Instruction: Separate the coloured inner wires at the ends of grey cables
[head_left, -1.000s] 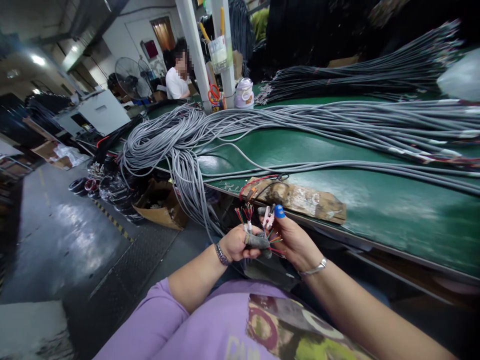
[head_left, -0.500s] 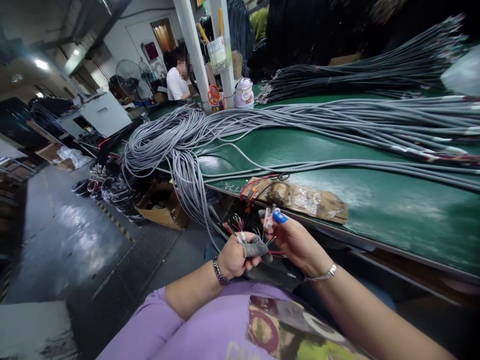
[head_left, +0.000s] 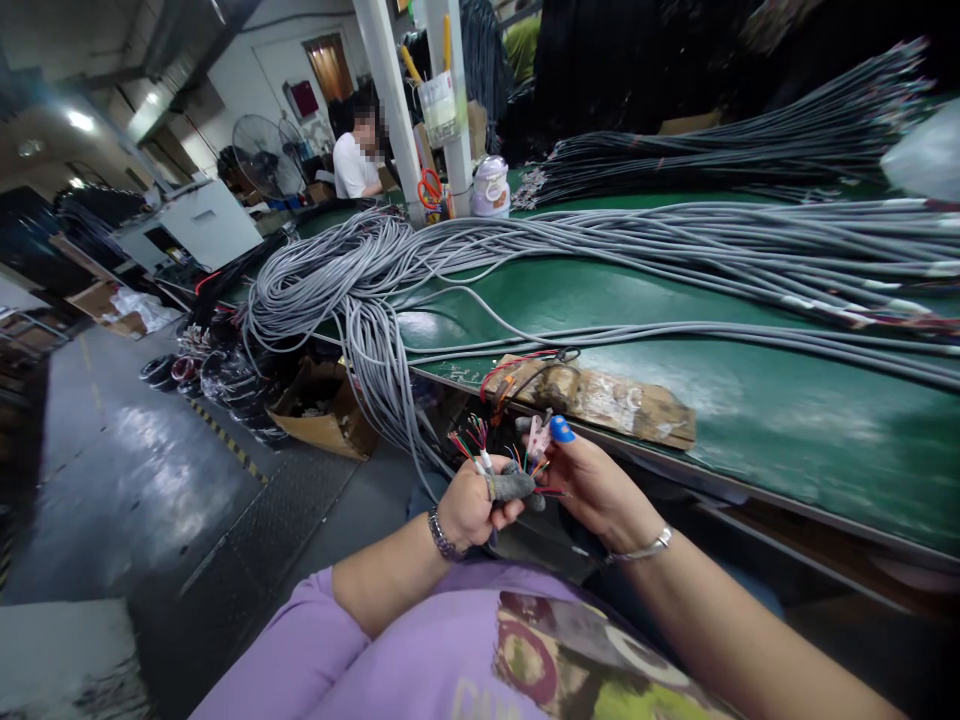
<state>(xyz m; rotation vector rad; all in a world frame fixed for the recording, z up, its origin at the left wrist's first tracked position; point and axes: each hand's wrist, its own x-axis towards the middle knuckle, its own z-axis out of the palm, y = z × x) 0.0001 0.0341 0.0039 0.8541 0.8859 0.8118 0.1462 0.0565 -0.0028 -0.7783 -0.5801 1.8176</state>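
My left hand (head_left: 480, 505) is closed around grey cable ends, held low in front of my body; a grey cover wraps its thumb. Thin coloured wires (head_left: 474, 435) fan out above that hand, and more coloured wires (head_left: 541, 478) stick out past its thumb towards the right. Close beside these, my right hand (head_left: 589, 480) has its thumb and fingertips drawn together. A blue wrap (head_left: 561, 430) covers the thumb tip, and a pinkish wrap (head_left: 538, 438) is on a finger. Whatever lies between those fingertips is too small to make out.
A green table (head_left: 787, 430) carries long grey cables (head_left: 600, 235) and a black cable bundle (head_left: 712, 145). A worn wooden block (head_left: 630, 400) lies at its near edge. Below stands a cardboard box (head_left: 322, 415). Another person (head_left: 352, 160) sits far back.
The coloured wires above my left hand have risen and turned slightly. My right fingertips have shifted a little by the wires; both hands stay in nearly the same place.
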